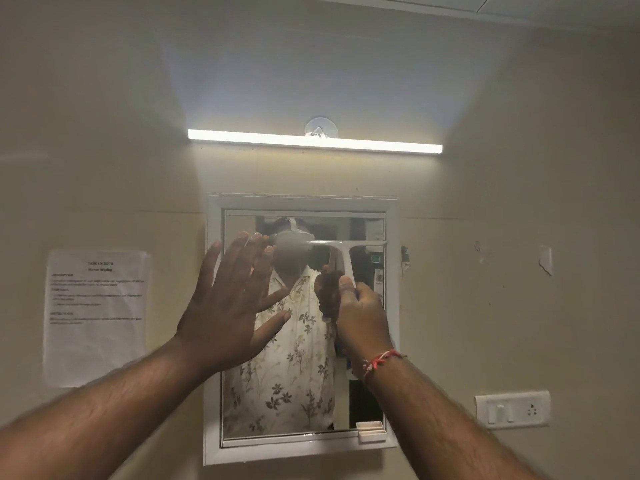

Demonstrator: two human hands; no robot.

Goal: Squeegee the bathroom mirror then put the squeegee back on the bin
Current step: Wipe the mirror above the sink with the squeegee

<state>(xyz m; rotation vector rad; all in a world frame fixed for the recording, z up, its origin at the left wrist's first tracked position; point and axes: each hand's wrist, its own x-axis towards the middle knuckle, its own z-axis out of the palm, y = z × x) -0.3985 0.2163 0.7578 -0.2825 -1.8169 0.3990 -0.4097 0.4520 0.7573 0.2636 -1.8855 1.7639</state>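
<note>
Now, at the left of the frame a printed sheet (97, 317) is stuck to the beige wall (104, 133), its text too blurred to read. Moving right, your left hand (228, 306) is raised with fingers spread wide, palm toward the mirror (298, 375); it overlaps the mirror's left edge and white frame (213, 341), and its reflection meets the fingertips, so it looks pressed to the glass, though you cannot be sure of contact. The mirror sits in the lower centre of the frame and shows a floral shirt and a white headset. Above it, a lit tube light (315, 141) runs across the wall, with a clear suction hook (321, 128) just over its middle. Right of centre, your right hand (362, 317) is closed around the handle of the squeegee (343, 252), thumb up along the stem. The squeegee is white and T-shaped, its blade lying level against the upper right part of the glass, the handle pointing down into your fist. A red thread band (379, 360) circles that wrist. At the mirror's lower right corner sits a small white latch (372, 435). Further right, low on the wall, is a switch plate (512, 408), and higher up a scrap of torn tape (546, 259).
</note>
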